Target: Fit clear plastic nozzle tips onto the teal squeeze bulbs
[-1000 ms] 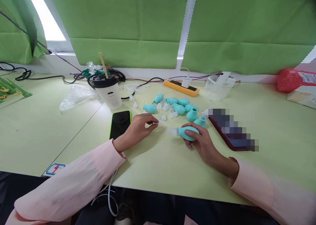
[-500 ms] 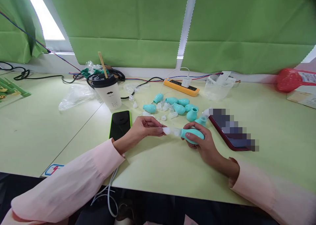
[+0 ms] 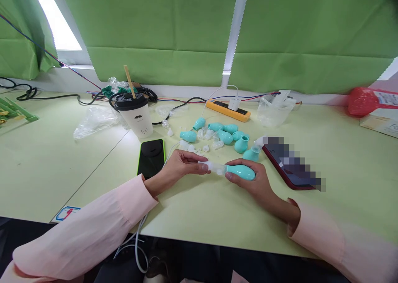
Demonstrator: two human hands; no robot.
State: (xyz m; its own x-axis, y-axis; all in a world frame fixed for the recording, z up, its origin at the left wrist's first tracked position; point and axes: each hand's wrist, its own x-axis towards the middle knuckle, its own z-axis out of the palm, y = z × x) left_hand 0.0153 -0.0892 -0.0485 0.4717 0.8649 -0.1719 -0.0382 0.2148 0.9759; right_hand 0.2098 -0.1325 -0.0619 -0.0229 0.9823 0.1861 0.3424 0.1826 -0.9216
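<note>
Teal squeeze bulb [image 3: 241, 172] lies gripped in the right hand [image 3: 255, 182]; the left hand [image 3: 185, 167] pinches a translucent nozzle [image 3: 214, 167] at the bulb's mouth.

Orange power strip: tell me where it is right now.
In the head view, the power strip lies at the back of the table, just right of centre, behind the loose teal bulbs and left of the clear tub.

Both forearms angle inward, the left hand [image 3: 187, 163] pinching with its fingers, the right hand [image 3: 251, 176] curled.
</note>
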